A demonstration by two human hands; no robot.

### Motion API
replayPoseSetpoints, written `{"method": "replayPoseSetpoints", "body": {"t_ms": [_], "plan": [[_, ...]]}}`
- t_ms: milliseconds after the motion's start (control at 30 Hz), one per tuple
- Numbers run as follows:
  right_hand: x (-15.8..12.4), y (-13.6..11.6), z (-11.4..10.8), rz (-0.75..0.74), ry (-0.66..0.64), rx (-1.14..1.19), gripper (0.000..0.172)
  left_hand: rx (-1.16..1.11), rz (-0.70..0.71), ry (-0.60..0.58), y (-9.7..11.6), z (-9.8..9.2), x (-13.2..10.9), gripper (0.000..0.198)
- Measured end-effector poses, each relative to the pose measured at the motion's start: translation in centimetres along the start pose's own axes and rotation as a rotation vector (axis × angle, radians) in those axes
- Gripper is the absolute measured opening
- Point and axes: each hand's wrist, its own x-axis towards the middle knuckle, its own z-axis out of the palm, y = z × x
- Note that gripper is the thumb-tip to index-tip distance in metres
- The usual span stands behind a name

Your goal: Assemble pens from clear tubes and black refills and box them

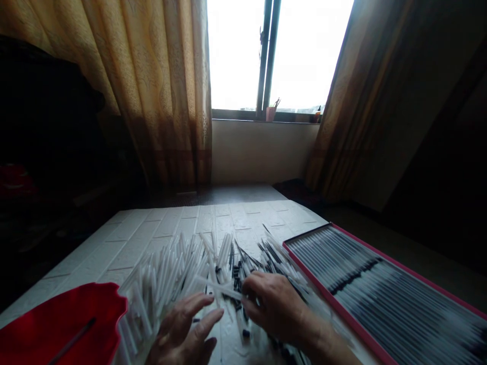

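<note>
My right hand (279, 309) is closed, its fingertips pinching a clear plastic tube (218, 288) that points left over the table. My left hand (182, 332) has its thumb and fingers apart with nothing between them, just below the tube's free end. Left of and beyond my hands lies a loose spread of similar clear tubes (154, 279). Thin black rods (270, 253) lie beyond my right hand. Small black pieces, perhaps caps (236, 274), are scattered between the two heaps. Motion blurs some of the tubes near my right forearm.
At right, a pink-rimmed tray (314, 279) holds rows of clear tubes with dark parts. A red scalloped container (97, 304) stands at left with a thin stick (74, 338) in it. The white brick-patterned tabletop (133, 230) extends toward a window (236, 56).
</note>
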Motion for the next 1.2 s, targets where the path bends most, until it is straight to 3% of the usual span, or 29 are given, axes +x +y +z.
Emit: {"method": "replayPoseSetpoints", "body": {"t_ms": [67, 167, 233, 367, 533, 667, 767, 833, 933, 1000, 1200], "plan": [[-0.2, -0.5, 0.3, -0.140, -0.016, 0.105, 0.005, 0.171, 0.056, 0.031, -0.6, -0.5, 0.4, 0.028], [-0.2, -0.8, 0.8, -0.201, 0.006, 0.211, 0.003, 0.217, 0.097, -0.051, -1.1, -0.6, 0.3, 0.027], [-0.2, -0.8, 1.0, -0.164, 0.017, 0.237, 0.006, 0.176, 0.040, -0.094, -1.1, -0.5, 0.1, 0.032], [0.0, -1.3, 1.4, -0.062, -0.028, 0.091, 0.018, 0.094, -0.126, -0.055, -0.8, -0.6, 0.2, 0.032], [0.4, -3.0, 3.2, 0.051, -0.106, -0.254, 0.004, 0.031, -0.177, -0.011, -0.6, -0.7, 0.8, 0.031], [0.5, -3.1, 4.2, 0.054, -0.018, -0.362, 0.012, 0.022, -0.166, 0.015, -0.5, -0.5, 0.8, 0.031], [0.0, -2.5, 3.5, 0.084, 0.102, -0.356, 0.016, 0.005, -0.176, 0.023, -0.4, -0.6, 1.0, 0.032], [-0.4, -1.7, 2.5, 0.161, 0.117, -0.333, 0.017, -0.026, -0.184, 0.010, -0.3, -0.9, 1.1, 0.033], [-0.5, -0.4, 0.8, 0.263, 0.090, -0.212, 0.018, -0.065, -0.205, -0.027, -0.4, -1.2, 1.0, 0.034], [-0.5, 0.5, -0.4, 0.254, 0.125, -0.021, 0.019, -0.072, -0.219, -0.025, -0.5, -1.1, 0.7, 0.034], [-0.6, 3.0, -3.2, 0.306, 0.388, 0.666, 0.020, -0.094, -0.215, 0.036, -0.6, -0.9, 0.8, 0.032]]}}
